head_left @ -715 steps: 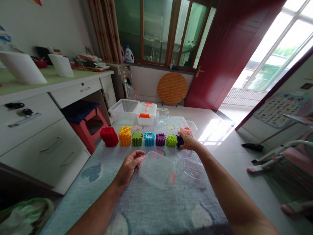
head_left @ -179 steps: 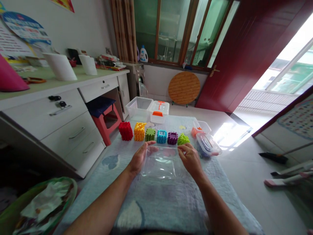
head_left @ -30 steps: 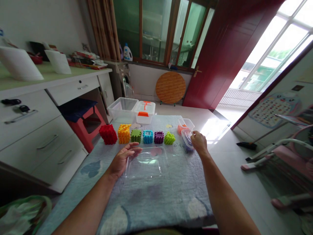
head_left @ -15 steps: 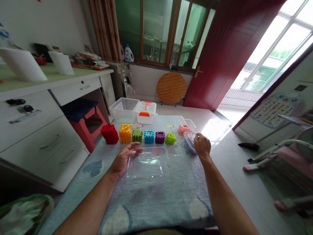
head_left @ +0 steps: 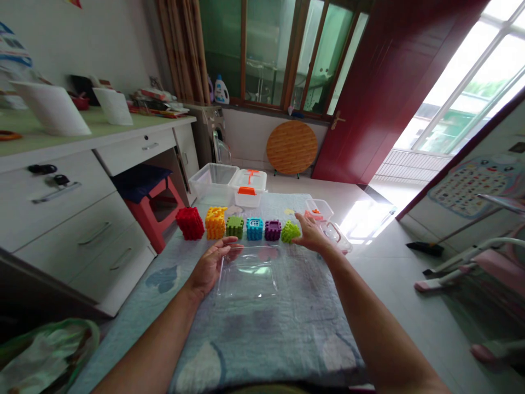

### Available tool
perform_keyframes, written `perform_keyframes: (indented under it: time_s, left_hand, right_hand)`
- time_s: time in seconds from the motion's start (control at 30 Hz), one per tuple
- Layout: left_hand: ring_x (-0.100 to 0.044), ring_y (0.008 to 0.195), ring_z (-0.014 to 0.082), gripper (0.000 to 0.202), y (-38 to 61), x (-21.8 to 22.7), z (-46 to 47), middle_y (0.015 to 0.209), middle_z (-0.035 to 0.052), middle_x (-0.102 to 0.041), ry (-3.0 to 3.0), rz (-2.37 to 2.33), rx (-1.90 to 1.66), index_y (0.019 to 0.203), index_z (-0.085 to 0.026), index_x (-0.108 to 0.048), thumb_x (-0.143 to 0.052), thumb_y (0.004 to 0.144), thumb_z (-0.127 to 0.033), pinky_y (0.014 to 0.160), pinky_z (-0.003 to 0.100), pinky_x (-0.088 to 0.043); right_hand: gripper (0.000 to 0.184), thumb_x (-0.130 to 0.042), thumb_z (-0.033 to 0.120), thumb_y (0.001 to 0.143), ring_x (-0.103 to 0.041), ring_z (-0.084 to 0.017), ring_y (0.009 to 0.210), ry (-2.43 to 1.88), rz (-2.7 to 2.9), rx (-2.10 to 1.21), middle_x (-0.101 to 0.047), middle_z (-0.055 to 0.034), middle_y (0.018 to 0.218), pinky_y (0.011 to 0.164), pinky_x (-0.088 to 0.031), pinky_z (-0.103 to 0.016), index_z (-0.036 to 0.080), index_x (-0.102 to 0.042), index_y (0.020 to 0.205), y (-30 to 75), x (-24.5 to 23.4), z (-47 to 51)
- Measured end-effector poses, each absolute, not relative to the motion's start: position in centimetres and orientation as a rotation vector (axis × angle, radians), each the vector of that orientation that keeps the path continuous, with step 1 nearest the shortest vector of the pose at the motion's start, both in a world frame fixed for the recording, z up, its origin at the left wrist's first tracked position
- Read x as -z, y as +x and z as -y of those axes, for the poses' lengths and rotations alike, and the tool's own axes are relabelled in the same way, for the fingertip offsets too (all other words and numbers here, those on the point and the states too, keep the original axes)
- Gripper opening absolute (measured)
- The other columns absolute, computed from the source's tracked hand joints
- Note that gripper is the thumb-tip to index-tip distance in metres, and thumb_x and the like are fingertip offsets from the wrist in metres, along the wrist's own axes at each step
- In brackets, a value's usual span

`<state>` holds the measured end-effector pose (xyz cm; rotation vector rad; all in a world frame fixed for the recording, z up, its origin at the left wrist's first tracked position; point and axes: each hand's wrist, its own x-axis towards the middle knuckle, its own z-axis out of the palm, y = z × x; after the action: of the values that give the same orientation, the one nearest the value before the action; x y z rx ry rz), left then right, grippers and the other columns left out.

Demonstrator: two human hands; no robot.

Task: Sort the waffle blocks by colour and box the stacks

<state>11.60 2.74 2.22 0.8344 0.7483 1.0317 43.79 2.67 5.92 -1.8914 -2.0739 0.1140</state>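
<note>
My left hand (head_left: 211, 267) grips the left edge of a clear plastic container (head_left: 248, 279), thumb and fingers at its upper left corner. My right hand (head_left: 312, 232) has its fingers apart around the right side of a lime green block cube (head_left: 290, 232); whether they touch it I cannot tell. In a row to the left stand a purple cube (head_left: 273, 230), a blue cube (head_left: 255, 229), a dark green cube (head_left: 235, 227), a yellow cube (head_left: 215, 222) and a red cube (head_left: 190, 223). A lidded clear box with a handle (head_left: 338, 235) lies partly behind my right wrist.
A small clear box (head_left: 320, 208) with orange pieces stands at the table's right edge. At the far left edge are an open clear bin (head_left: 213, 183) and a box with orange latches (head_left: 249, 189). A red stool (head_left: 153, 205) stands left of the cloth-covered table (head_left: 262, 345).
My right hand has let go of the handled box and moved left to the lime green cube, its fingers opening. My left hand still holds the clear container. The view has shifted slightly.
</note>
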Motion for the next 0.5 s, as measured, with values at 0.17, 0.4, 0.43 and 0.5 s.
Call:
perform_keyframes:
  time_s: [0.17,0.4,0.43,0.5]
  left_hand:
    - [-0.068,0.091,0.0208,0.037,11.7,-2.1,-2.8,0.091,0.0082,-0.075,0.827,-0.767,-1.017,0.104,-0.015,-0.065,-0.071,0.069,-0.026,0.085,0.031,-0.048]
    - [-0.068,0.086,0.0191,0.037,11.8,-1.9,-2.9,0.090,0.0084,-0.076,0.838,-0.779,-0.998,0.106,-0.015,-0.063,-0.070,0.072,-0.025,0.081,0.029,-0.047]
    - [-0.068,0.086,0.0192,0.036,11.9,-1.9,-2.8,0.090,0.0087,-0.076,0.842,-0.777,-0.995,0.106,-0.015,-0.063,-0.069,0.072,-0.025,0.081,0.029,-0.047]
    - [-0.068,0.085,0.0190,0.036,11.9,-2.0,-2.8,0.090,0.0093,-0.076,0.842,-0.771,-0.979,0.107,-0.014,-0.063,-0.069,0.073,-0.024,0.081,0.029,-0.047]
  right_hand:
    - [0.096,-0.080,0.022,0.060,-0.048,-0.031,0.123,-1.949,2.148,-0.232,-0.057,-0.0166,0.131,0.100,-0.038,-0.043,0.016,-0.033,0.143,43.4,-5.9,-4.4]
    - [0.091,-0.077,0.015,0.062,-0.058,-0.029,0.109,-2.010,2.163,-0.240,-0.064,-0.0156,0.114,0.089,-0.043,-0.038,0.015,-0.035,0.142,43.0,-5.5,-5.2]
    - [0.089,-0.076,0.015,0.063,-0.059,-0.029,0.107,-2.011,2.162,-0.235,-0.064,-0.0159,0.114,0.088,-0.043,-0.037,0.014,-0.035,0.142,43.0,-5.4,-5.2]
    - [0.088,-0.074,0.014,0.063,-0.060,-0.028,0.106,-2.008,2.164,-0.227,-0.064,-0.0165,0.115,0.087,-0.043,-0.036,0.014,-0.034,0.142,43.0,-5.3,-5.1]
